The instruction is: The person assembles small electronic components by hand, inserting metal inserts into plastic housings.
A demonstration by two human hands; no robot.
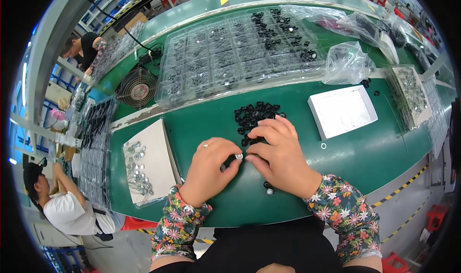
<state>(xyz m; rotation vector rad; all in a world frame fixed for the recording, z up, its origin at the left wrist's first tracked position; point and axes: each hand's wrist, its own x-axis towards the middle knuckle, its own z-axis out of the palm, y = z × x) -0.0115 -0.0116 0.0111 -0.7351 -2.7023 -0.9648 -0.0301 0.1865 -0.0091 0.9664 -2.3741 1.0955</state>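
Note:
My left hand [209, 168] is closed, thumb and forefinger pinching a small whitish round piece [239, 156]. Just to its right, my right hand [282, 157] brings thumb and forefinger close together beside that piece. Anything between those fingertips is too small to make out; its other fingers arch over the pile. Beyond both hands lies a pile of small black ring-shaped parts [253, 113]. Nearer me, below the right hand, sits a black part with a shiny clear centre [269, 191]. A dark part also shows partly under the left hand.
At left, a pale board [163, 143] lies beside bagged small clear discs [138, 169]. A white open box [343, 113] and a small white ring [323, 146] are at right. Clear compartment trays [211, 57], a fan [137, 89] and plastic bags stand behind. Two people sit at left.

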